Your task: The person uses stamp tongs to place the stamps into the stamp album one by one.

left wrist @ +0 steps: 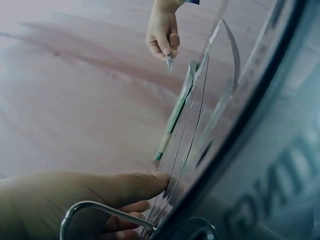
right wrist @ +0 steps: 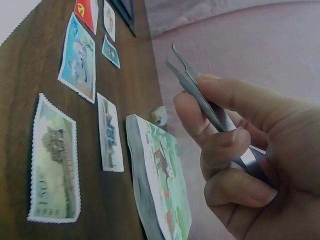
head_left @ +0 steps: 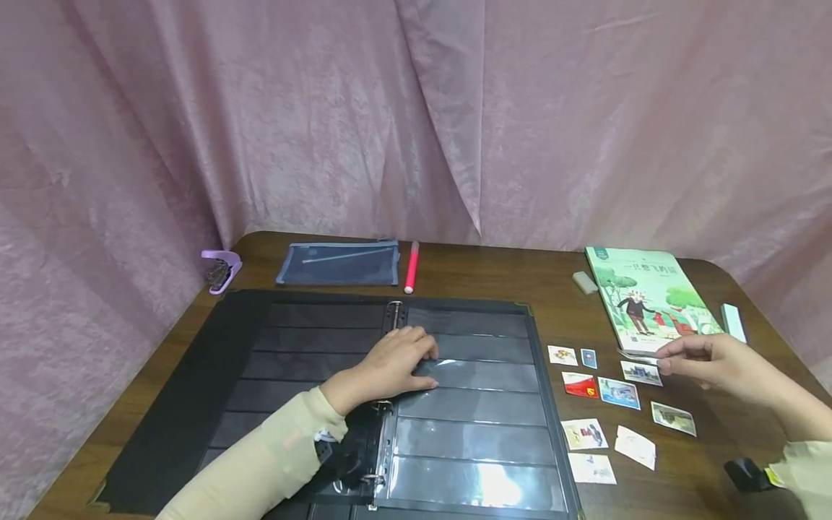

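My left hand rests on the open black stamp album, beside the metal rings, its fingers loosely bent over the clear-pocketed page. In the left wrist view its thumb lies against the clear page edges. Metal tweezers with bent tips are held in my right hand; the tips stand apart with nothing visible between them. In the head view that hand is above the table's right side, close to a stamp with a blue building. A green landscape stamp lies nearer the front.
Several more stamps, among them a red one, lie right of the album. Behind them are a green book and a grey eraser. A blue mesh pouch, pink marker and purple hole punch line the back.
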A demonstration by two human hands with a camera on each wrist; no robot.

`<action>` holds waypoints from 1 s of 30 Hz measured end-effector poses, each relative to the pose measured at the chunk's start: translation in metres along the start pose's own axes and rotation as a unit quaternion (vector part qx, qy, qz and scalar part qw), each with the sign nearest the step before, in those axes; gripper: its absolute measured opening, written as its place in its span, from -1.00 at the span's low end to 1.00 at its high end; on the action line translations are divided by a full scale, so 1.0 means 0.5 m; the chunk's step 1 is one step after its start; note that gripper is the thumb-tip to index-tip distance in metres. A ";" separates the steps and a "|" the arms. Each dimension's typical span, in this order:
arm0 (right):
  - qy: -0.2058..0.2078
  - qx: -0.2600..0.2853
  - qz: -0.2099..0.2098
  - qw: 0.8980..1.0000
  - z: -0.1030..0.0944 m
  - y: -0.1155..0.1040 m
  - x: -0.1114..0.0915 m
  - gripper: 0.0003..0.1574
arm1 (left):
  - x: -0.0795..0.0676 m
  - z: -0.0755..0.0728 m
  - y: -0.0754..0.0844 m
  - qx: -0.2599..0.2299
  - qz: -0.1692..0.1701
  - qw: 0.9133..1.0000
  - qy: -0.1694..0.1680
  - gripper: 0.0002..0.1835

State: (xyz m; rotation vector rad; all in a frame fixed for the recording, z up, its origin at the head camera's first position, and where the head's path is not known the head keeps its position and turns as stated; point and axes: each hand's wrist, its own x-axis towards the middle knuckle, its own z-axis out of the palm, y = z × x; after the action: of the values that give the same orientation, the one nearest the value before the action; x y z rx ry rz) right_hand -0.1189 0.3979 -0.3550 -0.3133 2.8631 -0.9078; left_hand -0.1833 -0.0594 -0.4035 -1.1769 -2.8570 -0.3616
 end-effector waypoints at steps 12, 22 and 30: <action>-0.079 0.012 -0.007 0.997 -0.002 -0.030 0.059 -0.74 | -0.008 0.001 -0.002 -0.007 -0.009 1.000 0.003 -0.63; -0.076 0.011 -0.034 0.996 0.009 -0.037 0.083 -0.76 | -0.005 0.001 -0.001 -0.011 -0.011 1.000 -0.005 -0.63; -0.092 0.018 -0.035 0.995 0.013 -0.034 0.090 -0.74 | -0.001 0.001 -0.001 -0.007 -0.005 1.000 -0.002 -0.63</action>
State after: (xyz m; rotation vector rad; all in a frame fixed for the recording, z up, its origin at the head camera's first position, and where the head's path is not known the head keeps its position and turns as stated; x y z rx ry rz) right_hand -0.1591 0.3705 -0.3528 -0.4689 2.6797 -0.8923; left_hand -0.1831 -0.0601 -0.4043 -1.1680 -2.8702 -0.3806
